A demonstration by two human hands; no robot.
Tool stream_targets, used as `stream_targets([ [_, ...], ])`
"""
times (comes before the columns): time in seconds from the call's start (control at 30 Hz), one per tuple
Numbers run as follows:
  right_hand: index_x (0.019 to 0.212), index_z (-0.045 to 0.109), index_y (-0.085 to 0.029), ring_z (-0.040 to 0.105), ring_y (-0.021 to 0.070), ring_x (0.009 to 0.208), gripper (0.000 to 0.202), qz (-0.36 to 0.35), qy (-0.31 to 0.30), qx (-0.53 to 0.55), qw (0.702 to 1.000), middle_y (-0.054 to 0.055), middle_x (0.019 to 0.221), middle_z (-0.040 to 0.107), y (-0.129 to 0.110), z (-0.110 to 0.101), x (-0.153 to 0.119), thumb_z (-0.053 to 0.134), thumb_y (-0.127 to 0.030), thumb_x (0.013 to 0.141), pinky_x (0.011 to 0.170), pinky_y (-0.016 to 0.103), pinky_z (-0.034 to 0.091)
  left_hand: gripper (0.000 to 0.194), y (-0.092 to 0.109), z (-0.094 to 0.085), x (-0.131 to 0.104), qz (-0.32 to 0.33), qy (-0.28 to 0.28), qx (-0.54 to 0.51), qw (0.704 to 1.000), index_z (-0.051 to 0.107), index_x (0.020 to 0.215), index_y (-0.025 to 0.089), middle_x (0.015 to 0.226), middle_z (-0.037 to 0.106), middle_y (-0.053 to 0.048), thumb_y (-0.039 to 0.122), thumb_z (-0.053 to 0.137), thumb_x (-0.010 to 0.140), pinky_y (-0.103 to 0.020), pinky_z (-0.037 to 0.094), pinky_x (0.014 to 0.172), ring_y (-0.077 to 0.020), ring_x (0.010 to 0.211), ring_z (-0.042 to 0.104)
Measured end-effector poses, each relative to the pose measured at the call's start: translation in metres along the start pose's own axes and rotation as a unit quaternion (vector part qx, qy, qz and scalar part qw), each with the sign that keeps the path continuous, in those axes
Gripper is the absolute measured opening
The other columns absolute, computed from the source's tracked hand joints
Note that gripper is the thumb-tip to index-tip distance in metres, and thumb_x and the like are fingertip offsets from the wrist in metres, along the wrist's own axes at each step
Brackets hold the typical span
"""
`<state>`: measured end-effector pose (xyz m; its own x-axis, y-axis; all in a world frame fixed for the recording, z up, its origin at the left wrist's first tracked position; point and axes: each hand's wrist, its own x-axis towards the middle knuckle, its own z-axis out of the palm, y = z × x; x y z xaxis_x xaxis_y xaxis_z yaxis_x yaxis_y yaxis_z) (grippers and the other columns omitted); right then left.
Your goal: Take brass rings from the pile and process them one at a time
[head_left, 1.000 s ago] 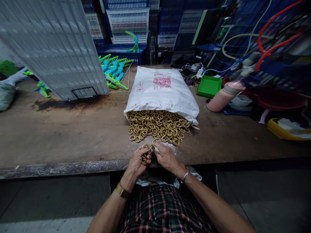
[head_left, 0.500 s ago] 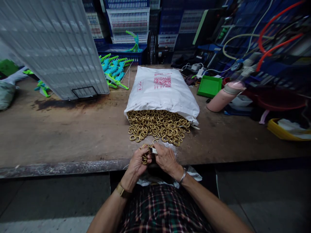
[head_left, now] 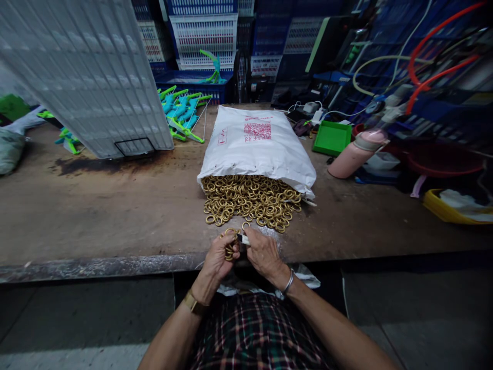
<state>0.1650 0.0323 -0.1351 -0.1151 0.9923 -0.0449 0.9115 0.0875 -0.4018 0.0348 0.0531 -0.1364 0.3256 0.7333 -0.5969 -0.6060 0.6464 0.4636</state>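
Note:
Several brass-coloured rings (head_left: 229,252) are bunched in my left hand (head_left: 219,259), whose fingers are closed round them at the table's front edge. My right hand (head_left: 265,255), close beside it, grips a small knife-like tool (head_left: 245,239) with a white handle and a dark end. That dark end points at the rings in my left hand; whether it touches one I cannot tell. A single ring (head_left: 245,225) shows just beyond my right fingertips. Past both hands, a heap of the same rings (head_left: 250,200) spills from the mouth of a white sack (head_left: 254,149) with red print.
On the wooden table (head_left: 96,216), a ribbed translucent panel (head_left: 96,77) stands at left by teal-and-green clamp-like pieces (head_left: 185,110). To the right are a green tray (head_left: 332,137), a pink bottle (head_left: 352,156) and a yellow basin (head_left: 450,210). Stacked crates (head_left: 204,36) stand behind.
My hands stay in nearly the same place, with only a slight shift of the fingers around the rings and tool. The sack and the heap have not moved.

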Motion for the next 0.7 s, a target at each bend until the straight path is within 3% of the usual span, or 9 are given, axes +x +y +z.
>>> stream_targets([
  [0.3, 0.096, 0.053, -0.018, 0.056, 0.0172, 0.075, 0.031, 0.006, -0.02, -0.02, 1.0, 0.004, 0.086, 0.064, -0.002, -0.002, 0.0, 0.038, -0.006, 0.073, 0.061, 0.03, 0.029, 0.037, 0.0, -0.001, -0.001, 0.007, -0.002, 0.01, 1.0, 0.045, 0.076, 0.016, 0.054, 0.048, 0.007, 0.018, 0.075, 0.054, -0.012, 0.032, 0.036, -0.0045, 0.043, 0.045],
  [0.5, 0.103, 0.051, -0.016, 0.057, 0.0172, 0.077, 0.032, 0.023, -0.065, -0.042, 0.997, 0.007, 0.093, 0.064, -0.009, -0.009, 0.0, 0.037, -0.007, 0.076, 0.063, 0.029, 0.034, 0.04, 0.0, 0.001, 0.0, 0.004, -0.001, 0.018, 1.0, 0.044, 0.076, 0.017, 0.055, 0.048, 0.007, 0.018, 0.076, 0.052, -0.012, 0.03, 0.036, -0.0042, 0.043, 0.044],
  [0.7, 0.102, 0.053, -0.015, 0.057, 0.0182, 0.071, 0.031, 0.079, -0.067, -0.058, 0.993, 0.009, 0.085, 0.065, 0.01, -0.004, 0.007, 0.032, -0.008, 0.081, 0.058, 0.029, 0.03, 0.037, 0.005, 0.006, -0.008, 0.038, -0.02, 0.034, 0.998, 0.042, 0.077, 0.018, 0.055, 0.047, 0.007, 0.02, 0.073, 0.056, -0.013, 0.027, 0.036, -0.0039, 0.042, 0.042],
])
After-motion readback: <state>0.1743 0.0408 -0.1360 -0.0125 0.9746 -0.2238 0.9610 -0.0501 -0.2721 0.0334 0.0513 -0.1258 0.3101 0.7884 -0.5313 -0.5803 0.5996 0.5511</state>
